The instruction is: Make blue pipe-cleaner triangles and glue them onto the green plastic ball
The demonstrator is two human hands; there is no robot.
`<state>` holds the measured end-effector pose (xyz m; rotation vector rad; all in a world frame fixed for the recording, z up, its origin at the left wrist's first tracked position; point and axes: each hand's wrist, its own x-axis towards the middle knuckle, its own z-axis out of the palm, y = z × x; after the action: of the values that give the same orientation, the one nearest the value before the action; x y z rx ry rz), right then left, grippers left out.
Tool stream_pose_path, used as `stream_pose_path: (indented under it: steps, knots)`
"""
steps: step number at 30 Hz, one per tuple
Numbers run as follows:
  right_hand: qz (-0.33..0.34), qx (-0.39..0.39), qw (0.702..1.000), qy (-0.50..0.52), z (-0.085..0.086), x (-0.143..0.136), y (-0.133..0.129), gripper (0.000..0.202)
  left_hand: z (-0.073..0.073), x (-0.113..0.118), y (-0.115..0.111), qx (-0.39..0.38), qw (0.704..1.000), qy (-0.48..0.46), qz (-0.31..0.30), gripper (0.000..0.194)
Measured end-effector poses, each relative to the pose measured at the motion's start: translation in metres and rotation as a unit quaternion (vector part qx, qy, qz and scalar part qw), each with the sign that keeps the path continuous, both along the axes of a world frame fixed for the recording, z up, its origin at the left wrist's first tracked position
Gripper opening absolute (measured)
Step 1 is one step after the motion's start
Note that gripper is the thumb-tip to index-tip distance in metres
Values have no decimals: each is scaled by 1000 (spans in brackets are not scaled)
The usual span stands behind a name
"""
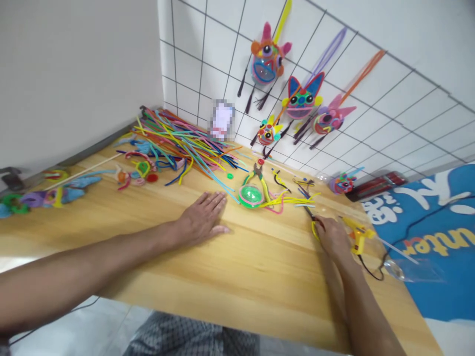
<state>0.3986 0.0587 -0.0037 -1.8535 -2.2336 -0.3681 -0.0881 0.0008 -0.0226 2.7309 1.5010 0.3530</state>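
My left hand [202, 217] lies flat on the wooden table with its fingers stretched out, holding nothing. To its right sits a clear round ball [251, 196] with a green inside and a pink strip around it. Pliers [257, 173] with yellow and green handles lie just behind the ball. At the right, my right hand [332, 237] is closed around scissors [314, 228] with a yellow handle, their dark blades pointing away from me. Yellow pipe cleaners [287, 199] lie between the ball and the scissors. My right fingers are partly hidden.
Many coloured pipe cleaners [178, 133] are heaped at the back left. A yellow glue gun [359, 238] with a black cord lies beside my right hand. Decorated masks [302, 101] hang on the wire grid behind the table [230, 287]. Finished-looking pieces [55, 195] lie far left.
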Motion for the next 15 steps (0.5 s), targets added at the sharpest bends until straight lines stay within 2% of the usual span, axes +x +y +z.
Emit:
stream_pose_path:
  steps: [4,7,11,15]
  knots:
    - [-15,30,999,-21,6,-15,-1,34,2,-6,2,-15,1000,6,-3,93]
    - [35,68,997,13,8,-41,-11,34,2,-6,1,-11,1000,-8,-6,95]
    - [122,62,990,41,5,-79,-24,32,1,-6,-1,1,1000,-26,-6,93]
    - [152,63,985,52,-5,-99,-33,30,3,-4,-1,-3,999,-37,18,86]
